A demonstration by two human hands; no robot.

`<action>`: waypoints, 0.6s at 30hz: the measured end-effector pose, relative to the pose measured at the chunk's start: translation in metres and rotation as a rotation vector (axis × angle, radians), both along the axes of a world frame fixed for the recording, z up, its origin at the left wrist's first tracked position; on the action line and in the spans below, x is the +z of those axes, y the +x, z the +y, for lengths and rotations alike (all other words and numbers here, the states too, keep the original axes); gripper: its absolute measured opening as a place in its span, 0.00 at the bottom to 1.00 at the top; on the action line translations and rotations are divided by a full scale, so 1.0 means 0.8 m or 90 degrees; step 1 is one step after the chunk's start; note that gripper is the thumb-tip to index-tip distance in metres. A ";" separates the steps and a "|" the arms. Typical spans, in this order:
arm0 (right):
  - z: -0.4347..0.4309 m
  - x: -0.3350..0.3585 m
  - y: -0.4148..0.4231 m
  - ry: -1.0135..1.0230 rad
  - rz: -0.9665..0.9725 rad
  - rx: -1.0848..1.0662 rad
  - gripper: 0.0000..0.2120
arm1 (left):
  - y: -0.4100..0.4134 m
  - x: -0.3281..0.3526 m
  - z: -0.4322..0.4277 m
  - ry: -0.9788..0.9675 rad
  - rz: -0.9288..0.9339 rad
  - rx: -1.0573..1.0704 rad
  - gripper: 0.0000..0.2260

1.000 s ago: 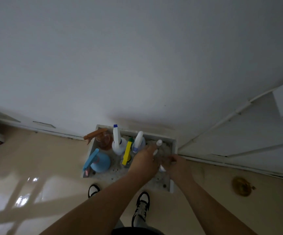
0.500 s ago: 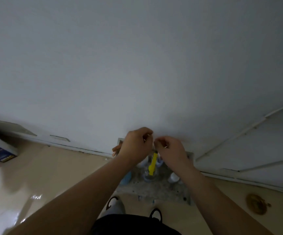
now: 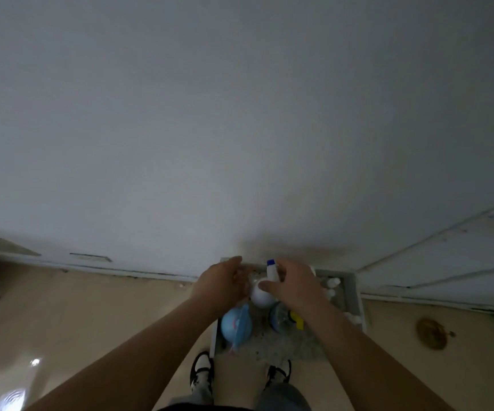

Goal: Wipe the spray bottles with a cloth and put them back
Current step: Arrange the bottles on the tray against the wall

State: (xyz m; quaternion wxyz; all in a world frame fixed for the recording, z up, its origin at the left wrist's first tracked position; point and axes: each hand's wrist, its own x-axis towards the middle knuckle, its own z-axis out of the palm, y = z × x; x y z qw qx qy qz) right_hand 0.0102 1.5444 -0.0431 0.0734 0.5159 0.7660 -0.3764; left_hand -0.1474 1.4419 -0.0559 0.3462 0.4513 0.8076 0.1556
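1. Item in hand: we log a white round-bodied plastic spray bottle [image 3: 262, 295], blue-tipped at the nozzle. It is held above the shallow grey speckled tray [image 3: 356, 295], which sits on the floor against the white wall. The right hand [image 3: 294, 287] is wrapped round its neck and shoulder, thumb on the body.
2. Left hand [image 3: 220, 281]: the fingers are curled close beside the bottle's neck. We cannot tell whether they grasp the bottle, a cloth or nothing, and no cloth shows plainly.
3. Risk, slip: we judge that the smooth round body could turn or slide in a hold at the neck, more so if damp. A drop would land among the bottles in the tray.
4. Risk, knock-on: a round light-blue plastic spray bottle [image 3: 235, 323] and a dark clear bottle with a yellow trigger [image 3: 296, 319] stand close together under the hands. A falling or carelessly lowered bottle could topple either.
5. Risk, discharge: the fingers lie near the spray head. A squeeze while rubbing could wet the wall or the glossy beige floor [image 3: 91, 321].
6. Risk, crowding: small white bottles [image 3: 333, 282] line the tray's right side. The gap for the return looks narrow, so a tilted bottle may clip a neighbour.
7. Risk, footing: the person's black-and-white shoes [image 3: 201, 372] stand just at the tray's near edge. A step forward could shove it.
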 end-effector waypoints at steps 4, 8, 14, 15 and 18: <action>0.006 -0.006 -0.019 0.052 -0.155 0.099 0.16 | -0.006 0.002 0.015 -0.053 0.056 -0.104 0.14; 0.014 -0.011 -0.024 0.054 -0.163 0.101 0.04 | -0.016 0.007 0.031 -0.102 0.152 -0.199 0.16; 0.029 -0.007 -0.023 0.063 -0.097 0.186 0.18 | -0.029 -0.008 0.035 -0.068 0.197 -0.282 0.14; 0.031 -0.005 -0.022 0.064 -0.100 0.199 0.20 | -0.029 -0.012 0.033 -0.057 0.195 -0.279 0.14; 0.039 -0.002 -0.016 0.048 -0.083 0.224 0.22 | -0.027 -0.019 0.025 -0.018 0.192 -0.257 0.15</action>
